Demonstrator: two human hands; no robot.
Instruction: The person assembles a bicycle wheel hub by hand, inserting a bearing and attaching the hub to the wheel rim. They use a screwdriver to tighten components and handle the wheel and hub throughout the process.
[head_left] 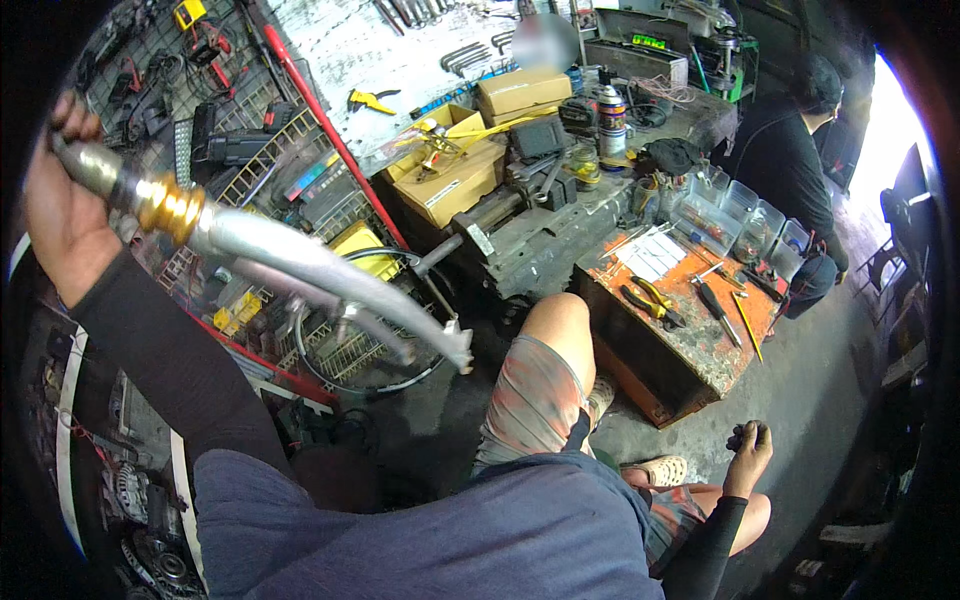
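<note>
A dark, cluttered desk (595, 220) stands beside an orange-topped box (715, 370) on the grey floor (800, 400). Left of both, a silver metal fork (280, 243) slants down on 2 legs' length from the left hand (68, 200), fingers wrapped around its upper end. A spray can (612, 125) on the desk bears a printed label. The right hand (750, 460) pinches something small and dark (740, 437), too small to identify.
</note>
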